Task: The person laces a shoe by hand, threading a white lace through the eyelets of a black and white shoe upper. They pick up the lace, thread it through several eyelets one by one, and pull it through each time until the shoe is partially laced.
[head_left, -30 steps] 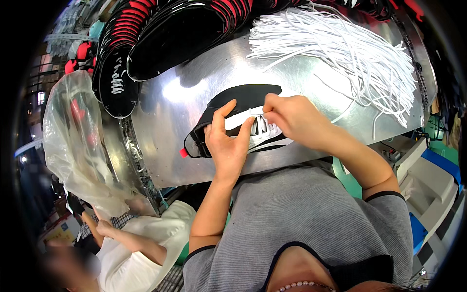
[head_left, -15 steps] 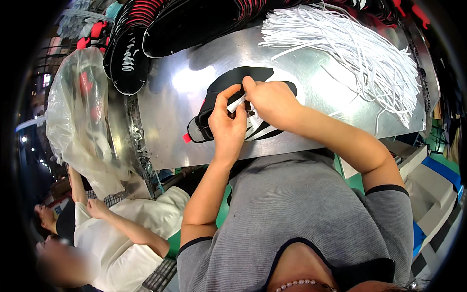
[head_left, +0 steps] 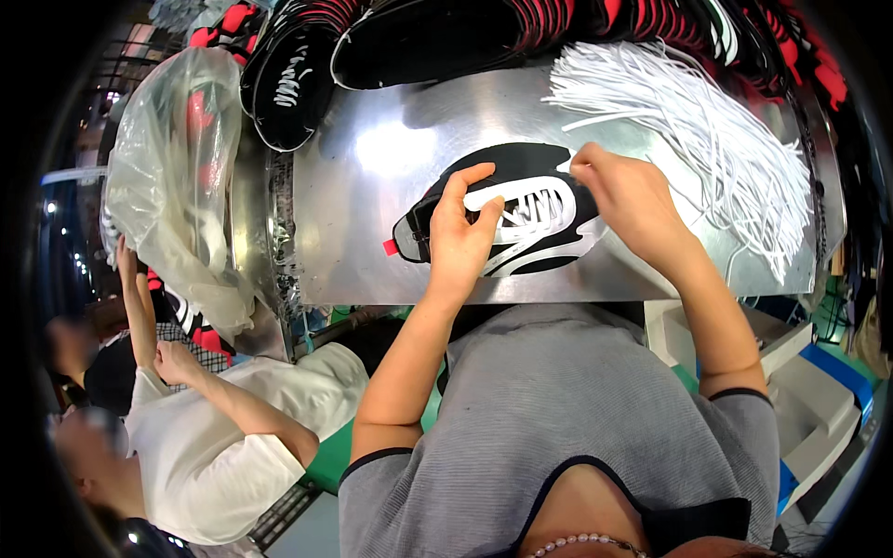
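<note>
On the shiny metal surface, a black-and-white shoe upper lies under a worker's left hand, thumb and forefinger parted, apparently to steady it, while the right hand pinches what looks like a white lace tip.

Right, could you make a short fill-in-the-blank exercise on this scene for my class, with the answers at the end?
1. The left hand is on the shoe, whose heel tab is ____.
2. The right hand pinches something ____ in colour.
3. The loose laces lie toward the person's ____ side of the table.
4. The plastic bag is at the table's ____ end.

Missing words: red; white; right; left.
</note>
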`<action>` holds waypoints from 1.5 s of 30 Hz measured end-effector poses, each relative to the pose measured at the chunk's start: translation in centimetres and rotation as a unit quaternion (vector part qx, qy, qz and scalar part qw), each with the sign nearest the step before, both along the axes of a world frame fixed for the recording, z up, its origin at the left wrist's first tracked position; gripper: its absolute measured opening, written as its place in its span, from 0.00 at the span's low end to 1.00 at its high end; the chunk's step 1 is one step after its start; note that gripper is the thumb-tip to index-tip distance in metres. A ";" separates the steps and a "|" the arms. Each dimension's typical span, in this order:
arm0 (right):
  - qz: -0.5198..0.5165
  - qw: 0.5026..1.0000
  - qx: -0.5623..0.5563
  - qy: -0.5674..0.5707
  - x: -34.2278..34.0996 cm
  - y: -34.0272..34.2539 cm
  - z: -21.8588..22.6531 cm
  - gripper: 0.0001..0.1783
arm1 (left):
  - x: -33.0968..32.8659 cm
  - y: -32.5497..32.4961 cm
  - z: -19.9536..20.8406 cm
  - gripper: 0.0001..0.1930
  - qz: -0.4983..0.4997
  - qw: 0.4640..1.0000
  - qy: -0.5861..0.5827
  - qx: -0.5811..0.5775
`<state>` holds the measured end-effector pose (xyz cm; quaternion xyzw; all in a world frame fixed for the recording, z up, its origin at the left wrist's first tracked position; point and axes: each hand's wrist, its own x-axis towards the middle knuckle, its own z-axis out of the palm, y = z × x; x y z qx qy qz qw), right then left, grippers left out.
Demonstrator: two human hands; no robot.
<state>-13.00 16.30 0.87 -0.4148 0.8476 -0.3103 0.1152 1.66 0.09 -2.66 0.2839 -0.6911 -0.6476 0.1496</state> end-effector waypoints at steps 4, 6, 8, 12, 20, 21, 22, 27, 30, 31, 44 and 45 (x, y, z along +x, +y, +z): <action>-0.016 0.988 -0.142 -0.055 1.3 -1.3 -3.4 0.12 | -0.9 0.6 0.4 0.27 0.001 0.998 0.014 -0.069; -0.062 0.985 -0.148 -0.055 2.0 -1.6 -4.3 0.08 | -1.0 0.9 -0.1 0.28 0.028 0.976 0.000 -0.214; -0.077 0.983 -0.161 -0.044 2.0 -1.9 -4.8 0.07 | -1.7 1.5 -0.3 0.30 0.072 0.967 -0.012 -0.245; -0.122 0.972 -0.196 -0.043 1.8 -2.3 -6.1 0.08 | -2.1 0.4 0.8 0.30 -0.002 0.997 -0.067 -0.034; 0.102 0.953 -0.282 -0.031 0.6 -1.9 -4.4 0.18 | -0.8 -0.7 2.4 0.27 -0.035 0.993 -0.070 0.092; 0.120 0.950 -0.286 0.031 1.2 -2.2 -4.6 0.21 | -0.8 -0.7 2.5 0.27 -0.053 0.991 -0.073 0.096; 0.125 0.950 -0.282 0.046 1.3 -2.6 -4.8 0.19 | -0.8 -0.5 2.7 0.27 -0.071 0.990 -0.076 0.099; 0.094 0.955 -0.280 -0.029 1.0 -3.6 -4.9 0.11 | -0.6 -1.0 2.6 0.24 -0.068 0.983 -0.030 0.168; 0.139 0.950 -0.263 -0.100 1.5 -1.5 -3.2 0.08 | -0.5 -0.9 2.0 0.24 -0.049 0.994 -0.019 0.092; 0.206 0.930 -0.271 -0.139 1.9 -0.4 -2.7 0.08 | -0.6 -1.0 1.7 0.23 -0.039 0.996 -0.031 0.073; 0.133 0.938 -0.253 -0.198 3.8 0.0 -5.8 0.11 | -1.4 -1.2 4.5 0.27 -0.106 0.989 -0.089 -0.049; 0.103 0.926 -0.252 -0.263 3.9 0.6 -5.6 0.12 | -0.4 -0.9 4.9 0.28 -0.132 0.986 -0.074 -0.069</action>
